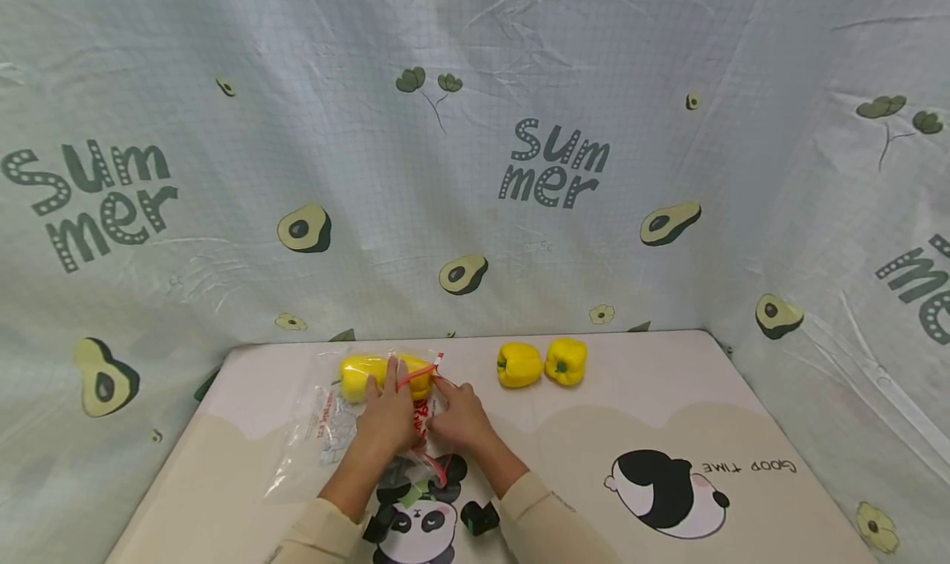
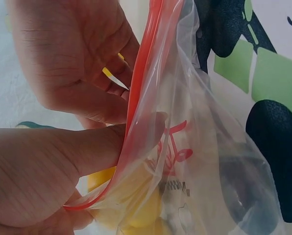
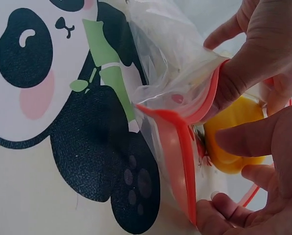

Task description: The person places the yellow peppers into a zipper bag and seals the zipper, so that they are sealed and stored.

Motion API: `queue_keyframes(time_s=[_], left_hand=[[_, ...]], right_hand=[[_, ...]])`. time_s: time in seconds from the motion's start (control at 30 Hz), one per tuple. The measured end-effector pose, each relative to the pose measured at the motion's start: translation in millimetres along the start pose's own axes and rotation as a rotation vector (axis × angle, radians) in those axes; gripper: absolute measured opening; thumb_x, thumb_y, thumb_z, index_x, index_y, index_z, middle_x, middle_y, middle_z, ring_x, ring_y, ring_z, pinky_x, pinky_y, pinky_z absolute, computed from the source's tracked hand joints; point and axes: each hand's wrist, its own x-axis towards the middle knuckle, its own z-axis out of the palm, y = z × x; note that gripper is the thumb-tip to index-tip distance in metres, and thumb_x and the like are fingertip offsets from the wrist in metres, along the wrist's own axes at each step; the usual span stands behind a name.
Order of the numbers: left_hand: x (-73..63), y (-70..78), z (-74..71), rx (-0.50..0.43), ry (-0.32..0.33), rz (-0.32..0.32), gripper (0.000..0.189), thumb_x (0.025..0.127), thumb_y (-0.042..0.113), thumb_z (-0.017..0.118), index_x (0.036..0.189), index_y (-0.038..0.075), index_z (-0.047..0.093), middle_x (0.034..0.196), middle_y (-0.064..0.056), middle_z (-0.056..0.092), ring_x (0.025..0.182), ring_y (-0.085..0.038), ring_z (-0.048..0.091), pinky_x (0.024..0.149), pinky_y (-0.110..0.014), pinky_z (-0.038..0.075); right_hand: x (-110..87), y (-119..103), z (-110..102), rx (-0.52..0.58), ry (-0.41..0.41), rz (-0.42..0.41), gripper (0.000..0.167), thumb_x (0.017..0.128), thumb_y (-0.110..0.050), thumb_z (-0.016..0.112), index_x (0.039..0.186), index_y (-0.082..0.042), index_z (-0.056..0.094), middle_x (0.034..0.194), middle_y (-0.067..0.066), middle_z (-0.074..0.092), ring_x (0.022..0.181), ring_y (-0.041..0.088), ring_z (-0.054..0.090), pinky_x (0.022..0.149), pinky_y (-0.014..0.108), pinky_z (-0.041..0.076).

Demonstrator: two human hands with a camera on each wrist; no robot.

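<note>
A clear plastic zip bag (image 1: pixel 304 448) with a red rim lies on the table under both hands, its mouth spread apart. Yellow bell peppers (image 1: pixel 356 377) show through the plastic. My left hand (image 1: pixel 386 420) pinches one side of the red rim, the thumb (image 2: pixel 99 149) tucked inside the mouth. My right hand (image 1: pixel 462 420) has curled fingers at the rim's other side, where the strip runs straight to the fingertips (image 3: pixel 209 215). Its thumb stands apart from the strip, close to a pepper (image 3: pixel 236 132).
Two more yellow bell peppers, one (image 1: pixel 519 364) beside another (image 1: pixel 566 361), sit at the back of the table right of the bag. A panda print (image 1: pixel 416 531) and a dog print (image 1: pixel 668 494) mark the tablecloth. A patterned curtain (image 1: pixel 475 176) hangs behind.
</note>
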Motion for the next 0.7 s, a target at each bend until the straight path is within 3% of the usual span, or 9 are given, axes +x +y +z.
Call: queue_keyframes(time_s=[0.3, 0.7], left_hand=[[-0.9, 0.3, -1.0, 0.002, -0.010, 0.016, 0.118, 0.073, 0.015, 0.094, 0.163, -0.007, 0.021, 0.174, -0.025, 0.008, 0.155, -0.060, 0.016, 0.101, -0.077, 0.046], [-1.5, 1.2, -0.5, -0.018, -0.015, 0.004, 0.118, 0.073, 0.014, 0.094, 0.163, -0.007, 0.020, 0.175, -0.025, 0.006, 0.156, -0.060, 0.013, 0.101, -0.082, 0.041]], right_hand=[[-0.9, -4.4, -1.3, -0.043, -0.009, 0.012, 0.080, 0.080, -0.015, 0.075, 0.156, -0.025, 0.050, 0.132, 0.020, 0.057, 0.100, 0.029, 0.054, 0.079, 0.041, 0.060], [1.6, -7.2, -1.2, -0.090, -0.016, 0.015, 0.080, 0.080, -0.012, 0.073, 0.156, -0.026, 0.051, 0.133, 0.021, 0.057, 0.100, 0.030, 0.054, 0.072, 0.037, 0.058]])
